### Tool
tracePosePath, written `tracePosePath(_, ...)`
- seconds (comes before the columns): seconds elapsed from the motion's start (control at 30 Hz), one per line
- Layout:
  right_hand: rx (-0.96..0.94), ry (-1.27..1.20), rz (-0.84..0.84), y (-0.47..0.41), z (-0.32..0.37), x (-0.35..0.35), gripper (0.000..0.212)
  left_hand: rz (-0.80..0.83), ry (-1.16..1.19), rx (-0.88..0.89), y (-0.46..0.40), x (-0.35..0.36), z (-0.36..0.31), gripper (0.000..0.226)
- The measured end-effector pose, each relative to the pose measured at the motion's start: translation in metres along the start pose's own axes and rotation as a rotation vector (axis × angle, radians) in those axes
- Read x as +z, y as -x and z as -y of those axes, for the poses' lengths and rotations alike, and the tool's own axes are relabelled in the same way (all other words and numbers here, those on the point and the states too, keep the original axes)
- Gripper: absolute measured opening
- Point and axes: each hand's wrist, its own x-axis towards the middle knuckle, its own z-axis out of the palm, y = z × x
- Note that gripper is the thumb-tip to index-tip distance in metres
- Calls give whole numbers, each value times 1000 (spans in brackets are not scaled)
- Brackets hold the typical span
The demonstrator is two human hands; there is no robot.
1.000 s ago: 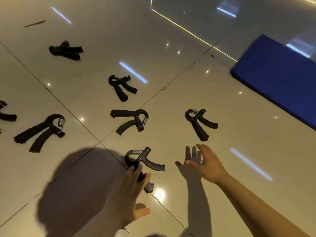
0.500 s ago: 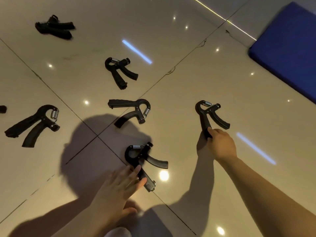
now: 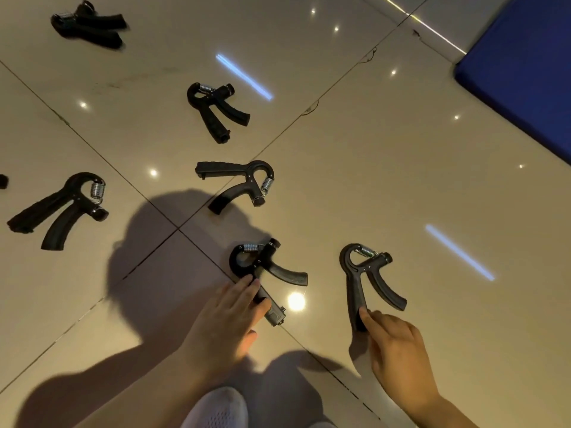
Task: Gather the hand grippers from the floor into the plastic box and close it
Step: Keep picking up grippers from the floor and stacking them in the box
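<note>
The straight handle of one hand gripper (image 3: 367, 281) is pinched at its near end by the right hand (image 3: 398, 341), fingers curled round it — a hold low on the handle, probably so the spring head trails clear as it is drawn in. Just to the left, a second gripper (image 3: 267, 273) is touched by the left hand (image 3: 225, 322), whose fingers lie nearly straight over its lower handle; whether they have closed beneath it cannot be told. Both tools lie flat on the tiled floor (image 3: 401, 180). Beyond the left hand's gripper a third (image 3: 239, 183) lies near, a fourth (image 3: 216, 109) further off, a fifth (image 3: 58, 208) well to the left, and a sixth (image 3: 89, 23) farthest away. The plastic box is not in view — so nothing is judged gathered yet. A blue mat (image 3: 525, 72) lies well beyond the right hand.
</note>
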Motion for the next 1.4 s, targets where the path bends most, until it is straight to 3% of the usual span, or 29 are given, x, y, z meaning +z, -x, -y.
tracePosePath(0.1, 40, -24, -28, -8, -1, -7, 37, -12, -55, 113, -13, -8, 12, 86)
tracePosePath(0.3, 344, -92, 131, -22, -4, 1, 100, 135, -142, 334, -58, -14, 8, 110)
tracePosePath(0.47, 323, -62, 159, -16, -14, 9, 101, 226, -190, 313, -79, -7, -6, 109)
tracePosePath(0.63, 314, -48, 148, -19, -14, 9, 118, 74, -2, 291, -64, -4, -16, 99)
tracePosePath(0.97, 369, -262, 55, 13, 7, -20, 120, -194, 147, 205, -12, -35, -65, 89)
tracePosePath(1.13, 473, -508, -15, 82, 19, -23, 118, -304, 43, 238, 35, -47, -105, 94)
tracePosePath(1.4, 402, -544, -235, 228, 51, -61, 113, -372, -96, 280, 116, -83, -169, 82)
